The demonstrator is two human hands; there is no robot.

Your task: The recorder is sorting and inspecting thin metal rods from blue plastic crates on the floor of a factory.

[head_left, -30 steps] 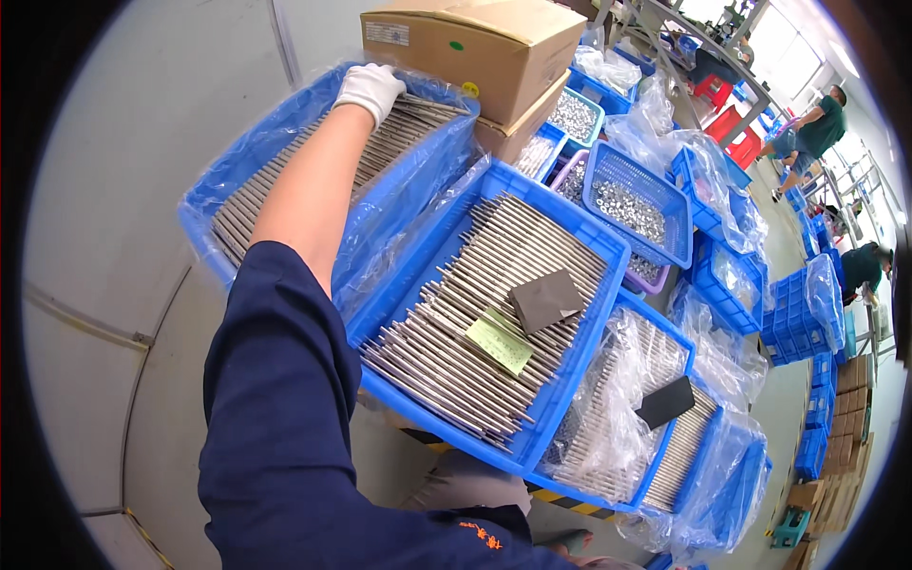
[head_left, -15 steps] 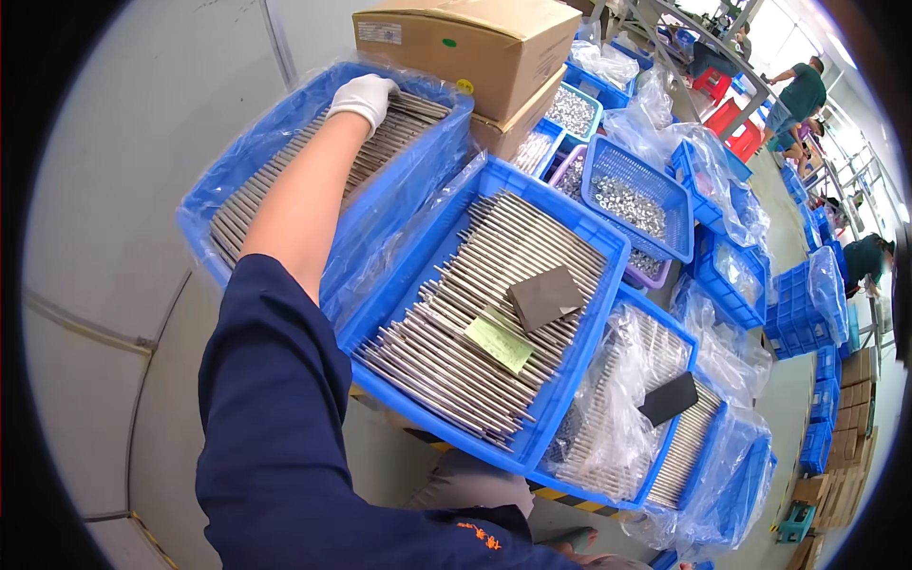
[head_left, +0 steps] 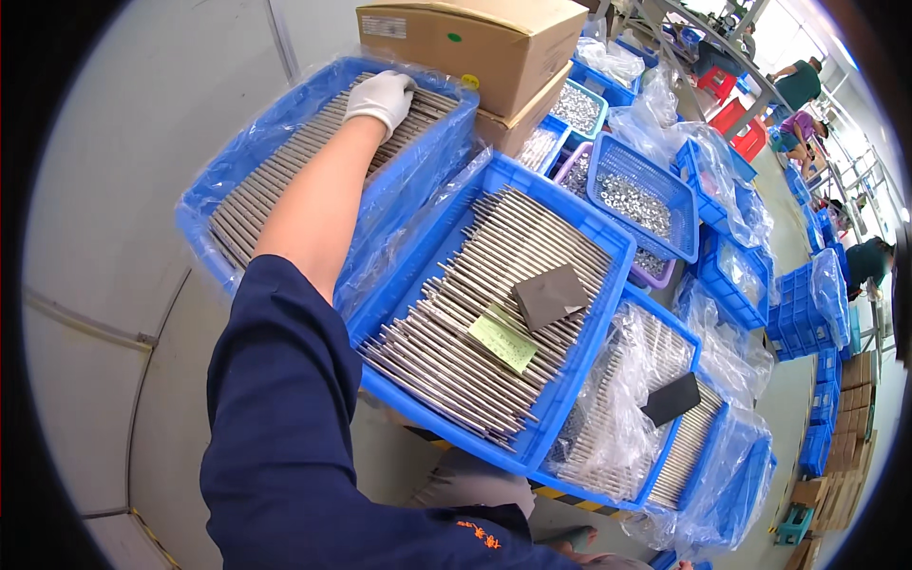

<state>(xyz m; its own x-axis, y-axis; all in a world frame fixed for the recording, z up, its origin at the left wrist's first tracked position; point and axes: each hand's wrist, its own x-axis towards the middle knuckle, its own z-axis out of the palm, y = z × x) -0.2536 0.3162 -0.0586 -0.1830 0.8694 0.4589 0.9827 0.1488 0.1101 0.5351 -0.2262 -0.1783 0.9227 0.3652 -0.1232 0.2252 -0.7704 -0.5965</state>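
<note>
My left hand, in a white glove, reaches into the far-left blue bin lined with clear plastic. It rests on the row of metal rods, near their far right end. The fingers are curled and pressed together; their tips are hidden, so what they grip cannot be made out. Nearer and to the right, a second blue bin holds more metal rods. On these rods lie a dark grey block and a yellow-green note. My right hand is out of the picture.
Cardboard boxes stand behind the bins. To the right are blue baskets of small metal parts and a plastic-covered bin of rods with a black pad. Co-workers and red stools appear farther back.
My left hand has shifted a little to the right along the rods, its forearm swinging with it. The view has moved slightly. A co-worker in purple at the far right shows more now.
</note>
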